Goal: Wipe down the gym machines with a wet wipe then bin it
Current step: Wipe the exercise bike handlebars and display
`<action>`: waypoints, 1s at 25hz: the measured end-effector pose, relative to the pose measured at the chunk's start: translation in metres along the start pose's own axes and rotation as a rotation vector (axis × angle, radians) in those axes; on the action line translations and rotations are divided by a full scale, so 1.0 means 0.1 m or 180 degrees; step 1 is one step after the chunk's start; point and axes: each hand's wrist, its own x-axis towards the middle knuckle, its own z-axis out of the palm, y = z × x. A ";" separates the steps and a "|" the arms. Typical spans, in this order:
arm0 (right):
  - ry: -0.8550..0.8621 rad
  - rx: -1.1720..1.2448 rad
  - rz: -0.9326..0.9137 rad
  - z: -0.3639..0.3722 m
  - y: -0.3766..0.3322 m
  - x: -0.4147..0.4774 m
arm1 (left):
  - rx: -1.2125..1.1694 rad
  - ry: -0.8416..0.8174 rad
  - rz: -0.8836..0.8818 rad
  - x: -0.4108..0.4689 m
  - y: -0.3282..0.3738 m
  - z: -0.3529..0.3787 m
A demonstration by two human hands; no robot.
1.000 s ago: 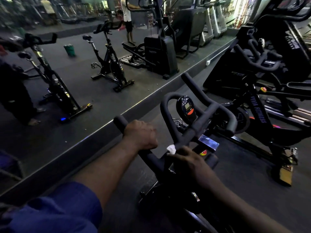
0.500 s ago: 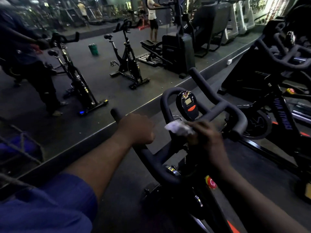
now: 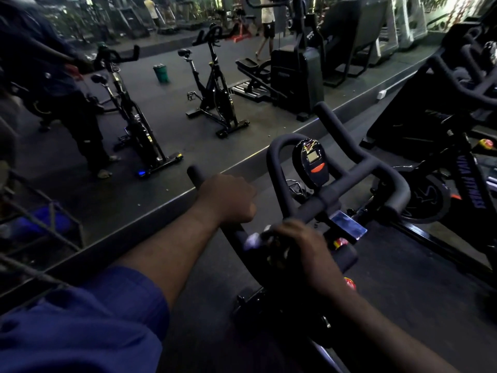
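Head view: the crumpled white wet wipe [image 3: 251, 239] is bunched under the right-hand grip [image 3: 301, 247], pressed on the near crossbar of the black foam-padded spin-bike handlebar [image 3: 357, 168].
Right-hand grip: curled round wipe and bar together; only a pale, blurred corner of the wipe shows.
Left-hand grip [image 3: 228, 200]: wrapped round the handlebar's left horn, holding nothing else.
Risk, wipe: balled this tight, the palm may rub the foam more than the cloth does, or the wipe may slip out onto the dark floor.
Risk, coverage: the foam under the left hand cannot be reached until that hand lifts.
Risk, console: the oval black console with grey screen and orange button [image 3: 312, 162] sits just above; a wet upward stroke could dampen or press it.
In the way: a silver rectangular plate [image 3: 348, 224] and a small red knob [image 3: 341, 242] just beside the right hand could snag the wipe.
Around: a second black spin bike with blue lettering [image 3: 469, 170] stands near on the right.
Bin: a green bucket-shaped bin [image 3: 160, 73] shows well apart, in what looks like a mirror wall, so it probably stands behind the person.
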 end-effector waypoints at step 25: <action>0.0985 -0.0695 0.1629 0.36 -0.21 -0.15 | -0.0118 0.0124 0.0487 -0.04 -0.08 0.03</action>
